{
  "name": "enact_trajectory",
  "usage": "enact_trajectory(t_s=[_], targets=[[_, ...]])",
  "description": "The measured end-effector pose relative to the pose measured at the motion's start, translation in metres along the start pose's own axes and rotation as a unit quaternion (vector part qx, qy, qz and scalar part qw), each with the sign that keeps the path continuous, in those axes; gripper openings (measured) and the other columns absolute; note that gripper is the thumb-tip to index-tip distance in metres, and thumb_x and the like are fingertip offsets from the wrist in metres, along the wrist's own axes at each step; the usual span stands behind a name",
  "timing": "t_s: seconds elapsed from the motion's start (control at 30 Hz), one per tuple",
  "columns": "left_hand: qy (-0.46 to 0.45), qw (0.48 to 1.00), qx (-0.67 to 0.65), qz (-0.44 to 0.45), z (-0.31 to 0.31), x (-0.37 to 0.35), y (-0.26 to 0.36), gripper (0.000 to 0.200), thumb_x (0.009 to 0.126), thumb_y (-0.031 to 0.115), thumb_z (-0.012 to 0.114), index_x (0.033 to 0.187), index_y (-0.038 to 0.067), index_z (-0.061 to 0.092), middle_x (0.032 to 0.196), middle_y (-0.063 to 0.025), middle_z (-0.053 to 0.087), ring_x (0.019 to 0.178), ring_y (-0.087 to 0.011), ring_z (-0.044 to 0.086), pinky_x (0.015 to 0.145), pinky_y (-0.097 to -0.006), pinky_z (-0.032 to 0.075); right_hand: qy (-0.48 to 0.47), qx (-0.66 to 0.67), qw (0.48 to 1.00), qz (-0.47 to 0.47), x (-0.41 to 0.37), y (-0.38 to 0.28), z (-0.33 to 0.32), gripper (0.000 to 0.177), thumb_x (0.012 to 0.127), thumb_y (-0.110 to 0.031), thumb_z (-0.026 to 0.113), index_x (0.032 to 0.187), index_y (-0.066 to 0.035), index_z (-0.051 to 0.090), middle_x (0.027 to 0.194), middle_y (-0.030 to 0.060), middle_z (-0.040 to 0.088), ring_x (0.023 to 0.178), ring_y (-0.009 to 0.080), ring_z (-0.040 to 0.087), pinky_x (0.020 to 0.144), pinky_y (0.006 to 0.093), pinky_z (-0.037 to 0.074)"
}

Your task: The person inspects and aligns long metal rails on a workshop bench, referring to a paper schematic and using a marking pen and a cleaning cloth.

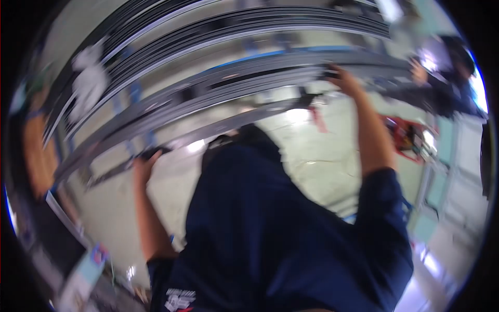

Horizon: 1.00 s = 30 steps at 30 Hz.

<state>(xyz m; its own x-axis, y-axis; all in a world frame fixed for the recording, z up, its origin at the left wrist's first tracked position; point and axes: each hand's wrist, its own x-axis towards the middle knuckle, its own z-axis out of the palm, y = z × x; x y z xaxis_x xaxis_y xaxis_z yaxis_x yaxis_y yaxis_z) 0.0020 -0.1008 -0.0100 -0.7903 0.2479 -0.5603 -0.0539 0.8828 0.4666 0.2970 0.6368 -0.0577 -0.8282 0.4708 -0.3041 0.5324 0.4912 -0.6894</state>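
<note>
Long dark metal profiles [228, 80] lie in stacked rows across the upper half of the head view. My left hand [147, 160] is at the lower left, with its fingers wrapped round a dark piece at the near side of the profiles. My right hand [341, 79] is farther up and to the right, at the near edge of the profile stack, touching a dark part there. Blur hides the exact fingertips of this hand. Between the two arms, a thin dark bar [228, 122] runs close in front of my body.
Another person [452, 78] in dark clothes stands at the right end of the profiles. White cloth or wrap [89, 83] hangs over their left part. A red crate [404, 136] with items sits on the floor at right. An orange-brown board [39, 153] is at far left.
</note>
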Motion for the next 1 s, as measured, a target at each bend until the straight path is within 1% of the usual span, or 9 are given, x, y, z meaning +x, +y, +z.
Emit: enact_trajectory(t_s=[0.03, 0.07, 0.2, 0.3, 0.37, 0.5, 0.6, 0.67, 1.0], targets=[[0.070, 0.978, 0.141, -0.134, -0.001, 0.001, 0.000, 0.099, 0.076, 0.063, 0.080, 0.139, -0.009, 0.052, 0.146, -0.0316, 0.049, 0.138, -0.0418, 0.046, 0.114, -0.0480, 0.037, -0.018, -0.061, 0.991, 0.120, -0.013, -0.056, -0.007, 0.065, 0.089, -0.029, 0.078, 0.147, -0.013, 0.055, 0.102, 0.0112, 0.076, 0.089, 0.0182, 0.069, 0.078, 0.0340, 0.053], [0.121, 0.975, 0.146, -0.115, -0.001, 0.015, -0.014, 0.109, 0.076, 0.066, 0.077, 0.148, -0.007, 0.039, 0.155, -0.0362, 0.032, 0.146, -0.0473, 0.031, 0.118, -0.0537, 0.030, 0.003, -0.068, 0.997, 0.035, -0.008, -0.038, -0.004, 0.067, 0.090, -0.028, 0.076, 0.150, -0.015, 0.051, 0.106, 0.0126, 0.075, 0.091, 0.0174, 0.068, 0.083, 0.0324, 0.052], [0.344, 0.929, 0.115, 0.073, -0.019, 0.034, 0.014, 0.107, 0.075, 0.049, 0.084, 0.154, 0.001, 0.030, 0.162, -0.0267, 0.027, 0.148, -0.0445, 0.031, 0.117, -0.0543, 0.031, 0.011, -0.145, 0.989, -0.008, 0.007, -0.015, -0.001, 0.070, 0.088, -0.029, 0.074, 0.152, -0.018, 0.049, 0.119, 0.0179, 0.072, 0.113, 0.0233, 0.069, 0.096, 0.0342, 0.050], [0.307, 0.933, 0.160, 0.104, -0.038, 0.045, 0.038, 0.115, 0.069, 0.052, 0.088, 0.155, 0.004, 0.030, 0.163, -0.0239, 0.026, 0.148, -0.0455, 0.029, 0.118, -0.0546, 0.029, -0.007, -0.207, 0.977, 0.054, 0.003, -0.041, -0.002, 0.070, 0.089, -0.026, 0.074, 0.152, -0.014, 0.047, 0.122, 0.0173, 0.072, 0.114, 0.0260, 0.069, 0.098, 0.0340, 0.050], [0.228, 0.926, 0.280, 0.111, -0.050, 0.059, 0.049, 0.121, 0.061, 0.058, 0.090, 0.155, 0.007, 0.032, 0.161, -0.0220, 0.030, 0.146, -0.0474, 0.031, 0.117, -0.0564, 0.029, -0.042, -0.074, 0.996, 0.016, 0.017, 0.002, 0.004, 0.067, 0.092, -0.026, 0.074, 0.152, -0.015, 0.047, 0.135, 0.0166, 0.065, 0.122, 0.0239, 0.063, 0.099, 0.0376, 0.051], [0.136, 0.918, 0.286, 0.241, -0.047, 0.098, 0.058, 0.130, 0.049, 0.064, 0.089, 0.155, 0.012, 0.035, 0.146, -0.0184, 0.048, 0.132, -0.0422, 0.046, 0.110, -0.0556, 0.038, -0.010, -0.198, 0.975, 0.099, -0.005, -0.041, 0.000, 0.062, 0.089, -0.038, 0.076, 0.144, -0.018, 0.055, 0.118, 0.0140, 0.072, 0.089, 0.0215, 0.067, 0.078, 0.0392, 0.056], [0.099, 0.925, 0.312, 0.190, -0.051, 0.120, 0.039, 0.150, 0.032, 0.077, 0.084, 0.160, 0.020, 0.030, 0.162, -0.0130, 0.036, 0.149, -0.0384, 0.032, 0.107, -0.0761, 0.024, -0.015, -0.223, 0.962, 0.157, -0.010, -0.075, 0.004, 0.075, 0.084, -0.046, 0.077, 0.150, -0.029, 0.048, 0.118, 0.0149, 0.072, 0.105, 0.0322, 0.070, 0.088, 0.0427, 0.055], [0.073, 0.918, 0.340, 0.191, -0.054, 0.130, 0.039, 0.154, 0.027, 0.079, 0.081, 0.160, 0.021, 0.030, 0.162, -0.0129, 0.037, 0.148, -0.0379, 0.035, 0.109, -0.0750, 0.024, 0.003, -0.259, 0.951, 0.172, -0.011, -0.078, 0.006, 0.076, 0.083, -0.046, 0.076, 0.152, -0.034, 0.045, 0.123, 0.0115, 0.070, 0.116, 0.0315, 0.066, 0.096, 0.0421, 0.053], [0.075, 0.918, 0.359, 0.153, -0.055, 0.109, 0.064, 0.150, 0.029, 0.072, 0.083, 0.159, 0.020, 0.031, 0.160, -0.0105, 0.040, 0.147, -0.0380, 0.037, 0.113, -0.0716, 0.025, -0.014, -0.258, 0.945, 0.199, -0.007, -0.081, 0.007, 0.077, 0.084, -0.048, 0.074, 0.154, -0.033, 0.044, 0.126, 0.0101, 0.069, 0.121, 0.0299, 0.064, 0.098, 0.0409, 0.053]])
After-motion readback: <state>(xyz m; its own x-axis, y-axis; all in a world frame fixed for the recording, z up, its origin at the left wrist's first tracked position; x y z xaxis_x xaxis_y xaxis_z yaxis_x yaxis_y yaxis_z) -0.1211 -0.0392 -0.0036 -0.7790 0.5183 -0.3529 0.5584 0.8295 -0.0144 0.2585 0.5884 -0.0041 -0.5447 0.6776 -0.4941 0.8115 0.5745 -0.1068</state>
